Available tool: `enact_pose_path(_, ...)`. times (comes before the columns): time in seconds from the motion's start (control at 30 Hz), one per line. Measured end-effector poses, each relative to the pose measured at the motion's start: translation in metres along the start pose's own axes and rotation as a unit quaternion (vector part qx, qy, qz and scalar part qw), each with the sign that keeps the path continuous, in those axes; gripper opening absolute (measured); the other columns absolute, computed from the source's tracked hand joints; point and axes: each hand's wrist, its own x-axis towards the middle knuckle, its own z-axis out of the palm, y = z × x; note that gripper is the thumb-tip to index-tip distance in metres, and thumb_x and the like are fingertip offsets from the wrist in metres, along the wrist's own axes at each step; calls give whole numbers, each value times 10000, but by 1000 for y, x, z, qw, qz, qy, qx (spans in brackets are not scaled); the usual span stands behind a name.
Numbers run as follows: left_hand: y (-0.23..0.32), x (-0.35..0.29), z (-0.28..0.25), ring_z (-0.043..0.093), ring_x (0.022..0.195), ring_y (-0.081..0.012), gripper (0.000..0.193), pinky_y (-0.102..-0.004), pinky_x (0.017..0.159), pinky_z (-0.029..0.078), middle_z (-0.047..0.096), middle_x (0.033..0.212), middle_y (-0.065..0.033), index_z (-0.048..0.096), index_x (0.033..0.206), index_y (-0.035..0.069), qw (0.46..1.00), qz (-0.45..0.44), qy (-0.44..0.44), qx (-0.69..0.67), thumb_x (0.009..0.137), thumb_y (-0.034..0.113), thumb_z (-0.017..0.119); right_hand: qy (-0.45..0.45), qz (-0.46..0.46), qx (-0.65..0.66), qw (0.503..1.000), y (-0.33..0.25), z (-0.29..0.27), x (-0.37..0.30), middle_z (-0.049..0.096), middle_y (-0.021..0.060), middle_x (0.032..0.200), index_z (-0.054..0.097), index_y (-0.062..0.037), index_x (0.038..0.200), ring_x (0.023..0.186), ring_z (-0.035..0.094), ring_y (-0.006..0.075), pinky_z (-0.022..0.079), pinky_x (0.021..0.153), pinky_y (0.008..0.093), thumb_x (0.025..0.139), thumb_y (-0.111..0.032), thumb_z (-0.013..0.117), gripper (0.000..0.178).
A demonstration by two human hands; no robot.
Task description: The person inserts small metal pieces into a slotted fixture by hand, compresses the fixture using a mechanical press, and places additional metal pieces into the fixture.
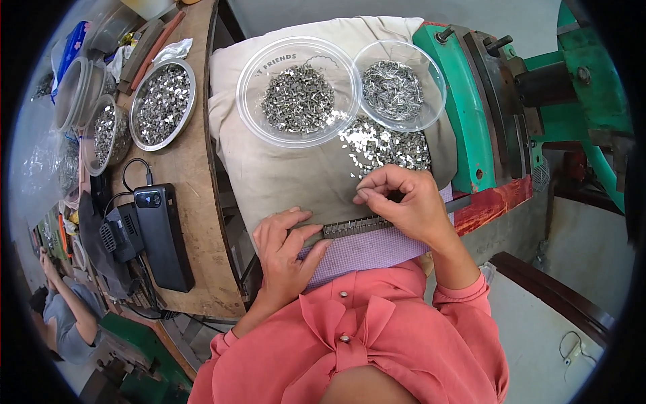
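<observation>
A narrow dark metal strip with a row of small slots or pins [356, 226] lies across my lap on a purple checked cloth [363, 256]. My left hand [286, 249] rests at the strip's left end, fingers apart, with the index fingertip close to or touching it. Just above the strip, my right hand [407, 202] is closed in a pinch, thumb against index finger; whatever lies between them is too small to make out. Beyond it, a loose heap of small shiny metal pieces [397, 149] is spread on the beige cloth [269, 182].
Two clear plastic tubs, one with short metal bits [245, 101] and one with thin pins [437, 101], stand at the far side. A green machine [464, 101] borders the right. On the wooden table [202, 222] sit a metal bowl [192, 108] and a black power bank [163, 236]. Another person [74, 310] is at far left.
</observation>
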Motion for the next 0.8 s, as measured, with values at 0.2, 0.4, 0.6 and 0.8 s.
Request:
enact_pose_path(0.2,-1,-1,0,603,1103,-275,322,-405,952,375,650,1120,-60,712,939,94,1000,-1,3,5,663,165,860,-40,-88,-70,993,-2,0,1,704,67,848,700,-26,903,740,664,223,513,684,335,855,-87,715,79)
enact_pose_path(0.4,0,-2,0,604,1101,-275,319,-404,953,374,649,1118,-59,713,943,94,1000,-3,-1,3,671,173,859,-83,-175,-172,966,-3,5,-3,621,60,1019,706,-53,842,958,571,267,447,840,384,814,-132,737,89)
enact_pose_path(0.6,-2,-1,0,606,1100,-275,317,-403,953,374,651,1114,-58,709,954,91,1000,0,-3,-3,684,175,852,-78,-176,-205,960,-5,9,-3,605,46,1033,713,-59,817,966,553,251,429,833,380,792,-145,753,98)
enact_pose_path(0.8,-2,0,0,611,1094,-273,316,-407,948,377,655,1109,-55,709,950,95,1000,6,0,-6,681,176,852,-71,-176,-219,957,-7,10,-5,603,44,1032,712,-61,816,975,555,250,423,830,379,777,-153,767,114)
